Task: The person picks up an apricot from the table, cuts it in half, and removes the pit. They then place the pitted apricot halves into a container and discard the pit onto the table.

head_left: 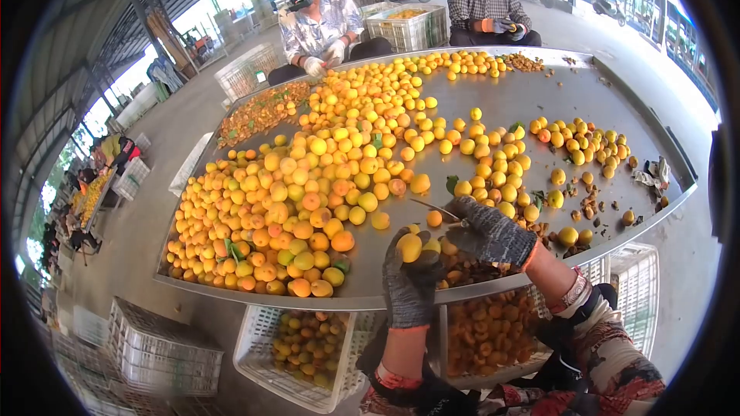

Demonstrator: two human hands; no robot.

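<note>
In a grey glove with an orange cuff, my left hand (pixel 408 289) holds a whole yellow apricot (pixel 409 247) upright over the table's front edge. Another yellow fruit shows just beside it, partly hidden by the fingers. My right hand (pixel 495 236), gloved the same way, is closed around a small knife (pixel 432 206); its thin blade points left, above and apart from the held apricot. A large heap of apricots (pixel 293 192) spreads across the left and middle of the metal table (pixel 370 262). Brown cut pieces (pixel 462 271) lie under my right hand.
Below the table edge stand a white crate (pixel 250 347) of greenish apricots and another crate of orange-brown halves (pixel 489 331). Two people (pixel 320 23) sit across the table. More apricots (pixel 578 139) and scraps lie at right, near a crumpled cloth (pixel 655 173). Stacked crates (pixel 158 347) stand at left.
</note>
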